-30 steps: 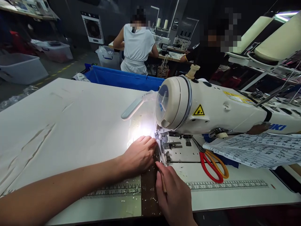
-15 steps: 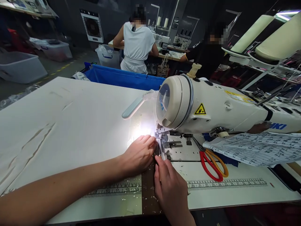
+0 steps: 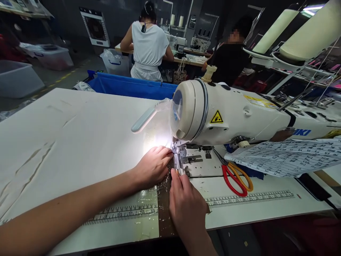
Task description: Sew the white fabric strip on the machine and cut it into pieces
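Beside the presser foot [image 3: 175, 148] of a white sewing machine [image 3: 226, 110], my left hand [image 3: 154, 165] rests with its fingers pressed together at the needle area. Whatever those fingertips hold is hidden. My right hand [image 3: 188, 204] is closed just in front of the metal plate [image 3: 206, 167], pinching a slim tool [image 3: 177, 172] of which a small orange-brown part shows. Its kind cannot be made out. Pale thin strips [image 3: 178, 161] run from the foot toward my right fingers. Beneath both hands lies a brown strip [image 3: 165, 213] on the tabletop, dotted with white bits.
Scissors [image 3: 237, 179] with red and orange handles lie right of the plate. Printed paper or cloth [image 3: 287, 158] hangs beside the machine arm. A ruler scale [image 3: 250, 199] marks the front edge. Behind the table are a blue bin [image 3: 133, 85] and two people [image 3: 149, 46] working.
The camera view has shifted slightly, so the scene sits a little further left and higher. Both hands keep nearly the same places by the presser foot.
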The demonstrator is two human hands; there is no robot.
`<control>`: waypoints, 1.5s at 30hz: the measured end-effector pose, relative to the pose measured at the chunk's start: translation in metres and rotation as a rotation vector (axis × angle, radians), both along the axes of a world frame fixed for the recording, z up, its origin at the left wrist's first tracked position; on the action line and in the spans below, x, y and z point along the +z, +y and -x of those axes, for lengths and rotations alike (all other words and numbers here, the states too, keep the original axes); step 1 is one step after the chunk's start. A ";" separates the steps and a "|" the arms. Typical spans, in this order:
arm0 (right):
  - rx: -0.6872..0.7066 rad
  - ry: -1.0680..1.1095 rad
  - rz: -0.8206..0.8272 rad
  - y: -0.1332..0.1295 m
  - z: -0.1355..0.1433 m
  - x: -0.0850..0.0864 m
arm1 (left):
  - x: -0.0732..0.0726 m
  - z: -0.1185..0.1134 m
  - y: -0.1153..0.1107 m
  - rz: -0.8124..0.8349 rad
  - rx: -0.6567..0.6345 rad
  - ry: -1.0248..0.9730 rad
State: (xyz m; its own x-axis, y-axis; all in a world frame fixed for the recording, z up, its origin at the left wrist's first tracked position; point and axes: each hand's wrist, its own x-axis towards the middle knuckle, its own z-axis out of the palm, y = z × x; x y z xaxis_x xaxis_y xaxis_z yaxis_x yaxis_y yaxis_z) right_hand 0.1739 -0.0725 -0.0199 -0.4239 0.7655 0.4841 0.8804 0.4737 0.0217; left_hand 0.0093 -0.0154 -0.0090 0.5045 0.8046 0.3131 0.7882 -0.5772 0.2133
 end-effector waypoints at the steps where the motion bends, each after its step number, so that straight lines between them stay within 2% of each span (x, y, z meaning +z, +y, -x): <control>1: 0.031 0.048 0.020 -0.003 -0.004 0.001 | 0.000 0.001 0.000 -0.011 -0.007 -0.004; 3: 0.093 0.214 0.089 -0.014 -0.017 0.005 | 0.000 0.004 -0.001 -0.022 -0.016 -0.019; 5: 0.081 0.443 0.214 -0.028 -0.035 0.008 | -0.001 0.006 -0.001 -0.027 -0.021 -0.044; 9: -0.171 0.799 0.496 -0.049 -0.072 0.010 | -0.002 0.007 -0.001 -0.044 -0.027 -0.093; 11: -0.242 0.831 0.515 -0.051 -0.088 0.010 | 0.000 0.005 -0.003 -0.054 -0.016 -0.126; 14: -0.199 0.620 0.437 -0.039 -0.107 0.011 | 0.012 -0.001 -0.016 0.010 -0.001 -0.206; 17: -0.119 0.314 0.315 -0.017 -0.118 0.012 | 0.031 -0.011 -0.042 0.304 -0.040 -0.285; 20: -0.164 0.094 0.221 0.006 -0.117 0.008 | 0.040 -0.025 -0.074 0.720 -0.018 -0.378; 23: -0.240 -0.032 0.187 0.026 -0.108 0.003 | 0.036 -0.043 -0.094 1.138 0.053 -0.617; 26: -0.218 -0.059 0.163 0.038 -0.096 0.005 | 0.028 -0.064 -0.098 1.360 0.123 -0.913; 30: -0.110 -0.055 0.155 0.045 -0.095 0.016 | 0.024 -0.085 -0.093 1.362 0.271 -1.168; 33: -0.090 -0.024 0.154 0.053 -0.122 0.022 | 0.020 -0.092 -0.092 1.309 0.340 -1.296; 36: -0.163 0.003 0.204 0.067 -0.163 0.025 | 0.014 -0.093 -0.094 1.276 0.316 -1.380; 39: -0.120 -0.030 0.377 0.082 -0.193 0.030 | 0.012 -0.093 -0.094 1.338 0.262 -1.381; 42: -0.064 -0.091 0.518 0.092 -0.201 0.039 | 0.016 -0.091 -0.092 1.362 0.241 -1.395; 45: -0.077 -0.147 0.582 0.094 -0.197 0.046 | 0.021 -0.091 -0.088 1.293 0.184 -1.465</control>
State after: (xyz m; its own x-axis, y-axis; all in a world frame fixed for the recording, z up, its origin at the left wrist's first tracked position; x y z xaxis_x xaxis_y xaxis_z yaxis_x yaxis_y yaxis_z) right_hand 0.3705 0.0218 0.0256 -0.3874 0.9182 -0.0828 0.9201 0.3794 -0.0977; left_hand 0.1000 -0.1036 0.0121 0.3440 0.8592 -0.3786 -0.3356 0.4891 0.8051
